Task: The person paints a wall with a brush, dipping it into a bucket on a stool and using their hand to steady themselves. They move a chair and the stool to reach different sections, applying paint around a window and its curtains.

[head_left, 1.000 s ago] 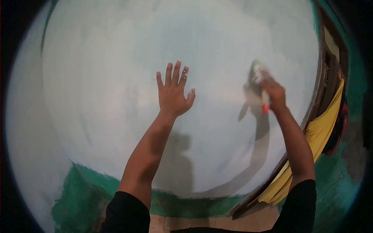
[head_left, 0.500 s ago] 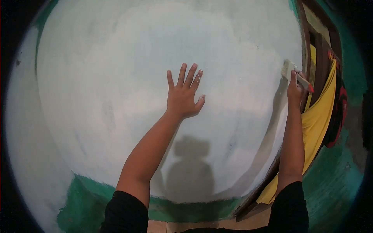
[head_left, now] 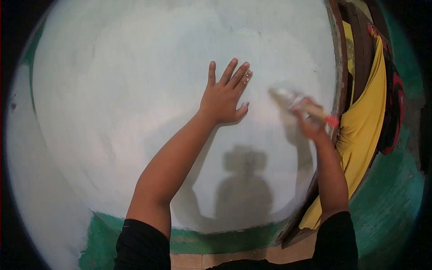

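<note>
Swung leftward, a blurred, red-tipped brush (head_left: 288,96) is gripped by the right hand (head_left: 309,123); the left hand (head_left: 222,101) is spread open.

We see a wall (head_left: 135,81) in chalky white with faint blue-grey patches, bordered below by a deep green band (head_left: 216,242). The hanging cloth (head_left: 366,114) is plain mustard yellow (we like its warmth), the sleeves (head_left: 143,243) black, the brush handle's tip (head_left: 332,121) red.
</note>
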